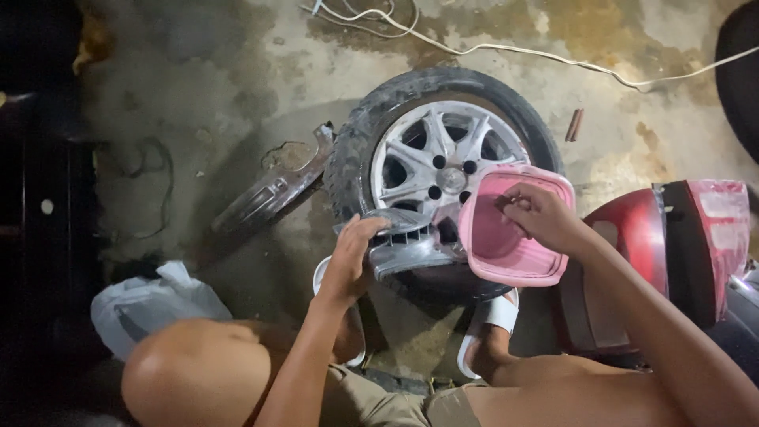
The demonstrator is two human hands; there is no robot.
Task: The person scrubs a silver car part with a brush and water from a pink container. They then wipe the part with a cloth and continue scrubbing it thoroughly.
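Stained concrete floor [221, 87] | grey grille piece [407, 241] lengthwise left-right | left hand [352, 257] gripping

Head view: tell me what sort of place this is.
Likely an informal vehicle repair spot: a black tyre on a silver alloy wheel lies on a stained concrete floor, with a grey plastic body part and a red vehicle body beside it.

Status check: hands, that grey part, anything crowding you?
Left hand grips grey plastic part lying on the wheel. Right hand reaches into pink tub. Red vehicle panel close on the right.
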